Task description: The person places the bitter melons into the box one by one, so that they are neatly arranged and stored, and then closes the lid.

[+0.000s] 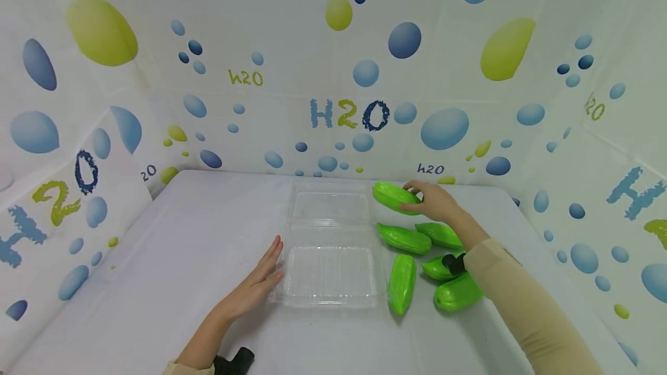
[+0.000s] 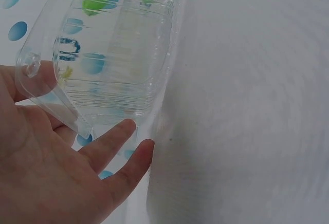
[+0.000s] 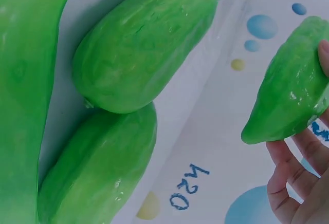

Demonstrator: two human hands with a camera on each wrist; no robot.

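Note:
A clear plastic clamshell box point(image 1: 329, 245) lies opened flat in the middle of the white table point(image 1: 156, 282). My left hand point(image 1: 259, 280) rests with straight fingers against its near left edge; in the left wrist view the fingers point(image 2: 115, 154) touch the clear box point(image 2: 110, 54). My right hand point(image 1: 433, 200) grips a green gourd-like vegetable point(image 1: 394, 196) at the far right corner of the box, seen up close as the held vegetable point(image 3: 288, 88) with fingers point(image 3: 293, 175) curled under it. Several more green vegetables point(image 1: 403, 238) lie on the table right of the box.
Patterned walls with blue and green drops enclose the table on three sides point(image 1: 344, 114). The loose vegetables point(image 3: 139, 49) crowd the right side beneath my right forearm point(image 1: 516, 294). A dark wrist strap point(image 1: 234, 360) shows at the bottom edge.

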